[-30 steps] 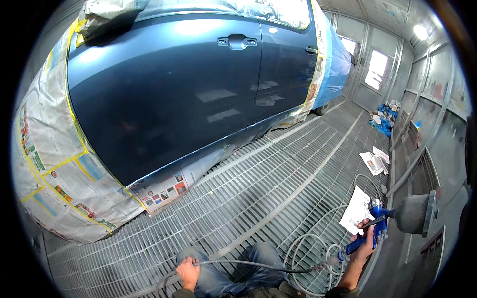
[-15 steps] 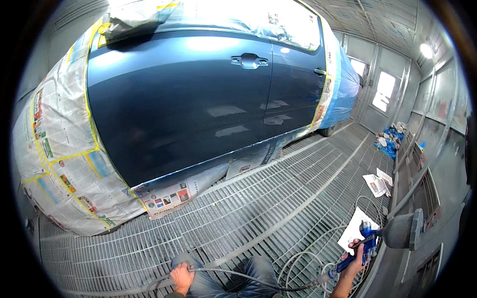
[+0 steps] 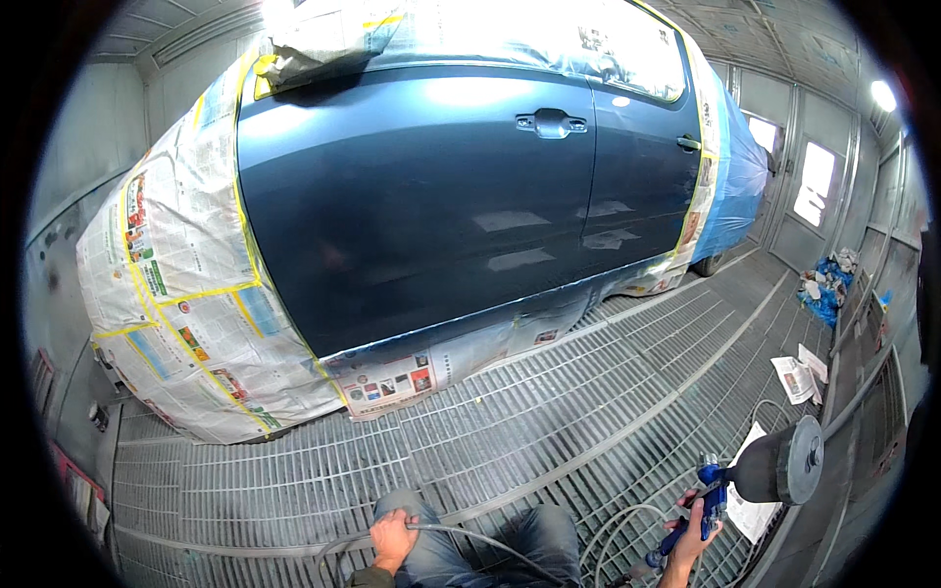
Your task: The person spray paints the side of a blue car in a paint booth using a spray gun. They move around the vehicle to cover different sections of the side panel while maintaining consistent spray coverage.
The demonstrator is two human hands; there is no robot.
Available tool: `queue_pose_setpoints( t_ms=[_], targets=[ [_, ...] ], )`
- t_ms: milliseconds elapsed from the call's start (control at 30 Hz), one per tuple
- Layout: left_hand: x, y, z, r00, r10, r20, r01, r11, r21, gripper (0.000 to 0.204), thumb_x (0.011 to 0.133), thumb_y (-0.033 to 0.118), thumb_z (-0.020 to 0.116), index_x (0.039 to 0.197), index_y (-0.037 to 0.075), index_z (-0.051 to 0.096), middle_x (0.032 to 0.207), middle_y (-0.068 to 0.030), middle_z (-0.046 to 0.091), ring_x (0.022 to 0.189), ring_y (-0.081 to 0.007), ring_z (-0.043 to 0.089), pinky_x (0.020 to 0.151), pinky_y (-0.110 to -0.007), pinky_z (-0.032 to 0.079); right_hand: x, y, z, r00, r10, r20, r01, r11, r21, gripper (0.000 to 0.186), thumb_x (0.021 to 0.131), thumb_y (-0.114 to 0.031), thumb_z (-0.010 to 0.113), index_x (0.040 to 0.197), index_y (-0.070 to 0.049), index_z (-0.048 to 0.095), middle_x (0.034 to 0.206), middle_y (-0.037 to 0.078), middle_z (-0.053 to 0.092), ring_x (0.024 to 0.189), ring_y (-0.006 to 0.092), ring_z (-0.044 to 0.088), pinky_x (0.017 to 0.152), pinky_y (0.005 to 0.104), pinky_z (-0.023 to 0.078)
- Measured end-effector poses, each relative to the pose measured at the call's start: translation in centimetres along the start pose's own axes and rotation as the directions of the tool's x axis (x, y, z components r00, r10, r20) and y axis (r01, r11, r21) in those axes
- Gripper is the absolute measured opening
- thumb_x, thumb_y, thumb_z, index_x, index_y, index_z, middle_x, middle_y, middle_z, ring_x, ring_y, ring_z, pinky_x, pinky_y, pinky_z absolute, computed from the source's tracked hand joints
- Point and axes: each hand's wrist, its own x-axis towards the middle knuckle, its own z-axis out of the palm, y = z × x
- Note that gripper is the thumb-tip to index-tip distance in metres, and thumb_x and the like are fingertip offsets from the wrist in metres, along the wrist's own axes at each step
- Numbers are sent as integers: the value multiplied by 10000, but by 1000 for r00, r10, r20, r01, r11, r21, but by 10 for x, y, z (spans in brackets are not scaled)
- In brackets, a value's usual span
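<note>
My right hand is wrapped round the handle of a blue spray gun with a dark grey paint cup at its end. A grey air hose runs from near the gun's base across my knees. My left hand is closed round that hose, over my left leg. Ahead stands a car whose dark blue doors are bare, with pale patches low on them. Masking newspaper and yellow tape cover the front end. Both hands are well apart from the car.
Metal floor grating lies between me and the car. Paper sheets and blue plastic with crumpled waste lie along the right wall. Loose hose coils rest by my right leg. Blue sheeting wraps the car's rear.
The view has swung to the left, so the car sits further right in it. The spray gun's cup has tilted and moved a little. Both hands keep their hold.
</note>
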Motion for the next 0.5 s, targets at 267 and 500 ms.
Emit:
queue_pose_setpoints(
  t_ms=[267, 500],
  targets=[
    [-9, -3, -2, 999, -30, 13, 30, 999, 37, 294, 797, 348, 672, 742, 71, 588, 757, -115, 620, 725, -325, 621, 600, -453, 462, -25, 6, 22, 926, 80, 369, -112, 991, 68, 231, 857, -152, 625, 1000, 16, 557, 935, 135, 600, 760, 182, 601, 440, 279, 528],
    [-10, 0, -1, 998, -58, 22, 57, 997, 57, 297, 803, 360, 671, 768, 74, 595, 768, -109, 619, 748, -337, 620, 623, -469, 460, -47, 15, 28, 760, 62, 647, -179, 977, 118, 205, 859, -155, 635, 970, -13, 538, 980, 184, 582, 792, 222, 605, 503, 318, 548]
  ],
)
